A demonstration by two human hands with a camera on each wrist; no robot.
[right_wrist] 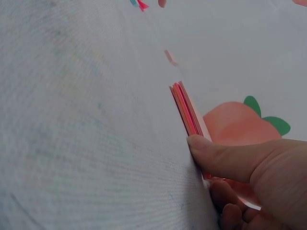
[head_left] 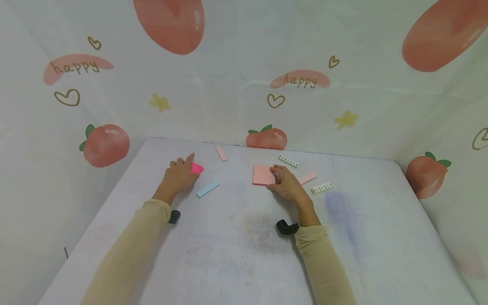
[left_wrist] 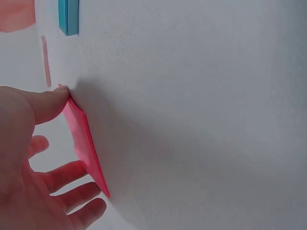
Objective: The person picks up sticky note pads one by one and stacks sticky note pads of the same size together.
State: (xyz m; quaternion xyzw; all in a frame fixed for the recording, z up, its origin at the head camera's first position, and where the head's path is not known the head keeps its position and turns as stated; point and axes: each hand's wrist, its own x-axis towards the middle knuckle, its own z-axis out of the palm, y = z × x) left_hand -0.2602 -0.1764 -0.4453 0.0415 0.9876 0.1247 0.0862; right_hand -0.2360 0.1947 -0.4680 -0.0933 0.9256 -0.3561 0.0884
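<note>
Pinching right grip: bent at the wrist, thumb on the near edge and fingertips at the far edge of a salmon-pink stack, at its right end.
Left grip: palm down, index finger extended forward, thumb and other fingers spanning and holding a hot-pink piece.
Beige sleeves: angled forward and inward from both sides.
Stack's place and lie: at the back middle of the surface; squarish, without a clear long axis; layered in several pinks and orange along the edge.
Hot-pink piece's place and lie: back left of the surface, partly covered; points one corner right; cannot tell the long axis.
Blue strip: just beside the left thumb, slanting from near left to far right.
Patterned strips: right of the stack, slanting opposite ways; marks too small to read.
Wall cloth: reads "happy" twice, among peaches and hearts.
</note>
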